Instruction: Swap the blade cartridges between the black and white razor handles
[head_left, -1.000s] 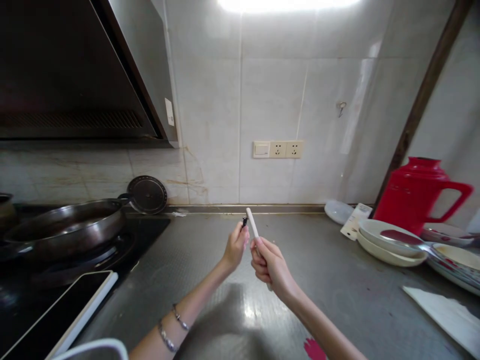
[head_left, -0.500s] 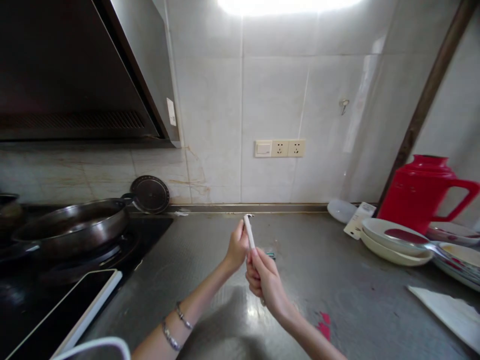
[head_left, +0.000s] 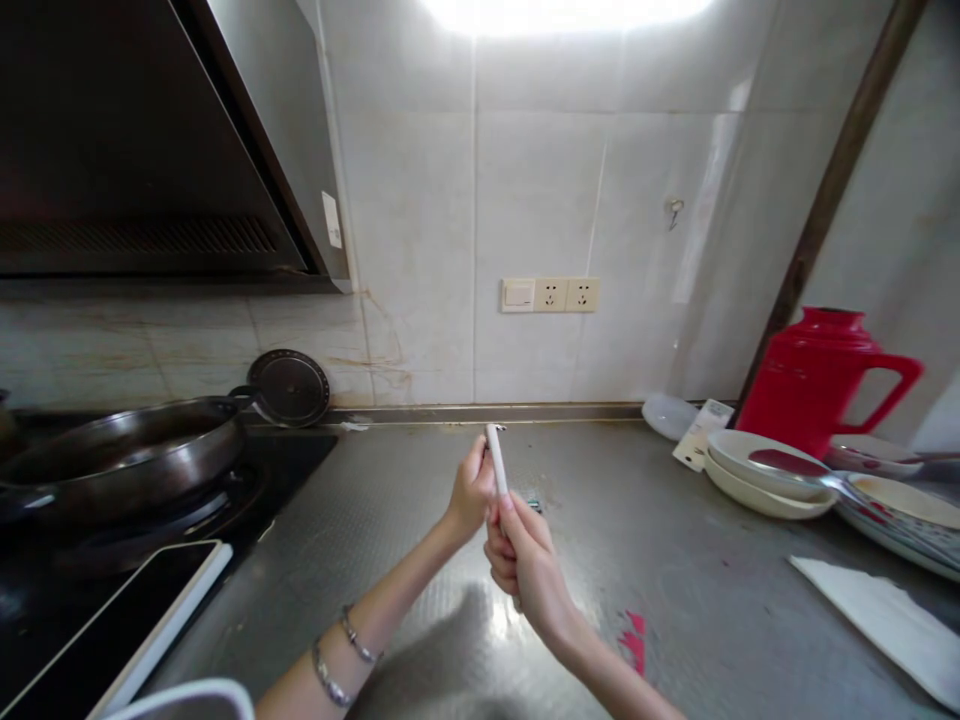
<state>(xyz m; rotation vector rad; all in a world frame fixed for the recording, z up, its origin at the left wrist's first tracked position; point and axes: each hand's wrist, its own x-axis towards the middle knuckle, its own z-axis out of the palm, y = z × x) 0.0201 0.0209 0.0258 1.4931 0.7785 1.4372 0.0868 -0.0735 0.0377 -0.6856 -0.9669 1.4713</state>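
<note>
Both hands meet over the middle of the metal counter (head_left: 420, 640). A slim white bar-shaped thing (head_left: 496, 460) stands up between them, leaning slightly left; its exact kind is not clear. My right hand (head_left: 529, 570) is closed around its lower part, thumb along the near side. My left hand (head_left: 472, 490), with two bracelets on the wrist, is closed against the bar's left side, its fingers partly hidden. A small dark bit shows at the bar's top. Just behind my right hand, a small teal and dark thing (head_left: 534, 506) is partly visible.
Left: a steel pan (head_left: 142, 455) on the black stove, a round dark disc (head_left: 289, 388) against the wall, and a white-edged dark slab (head_left: 127, 620). Right: a red thermos jug (head_left: 814, 385), stacked bowls (head_left: 765, 490), a patterned plate (head_left: 900, 530) and a white sheet (head_left: 877, 620). Red scraps (head_left: 632, 640) lie nearer.
The view has turned slightly right, so the surroundings sit a little further left. Both hands keep the same hold on the white bar, which has barely moved.
</note>
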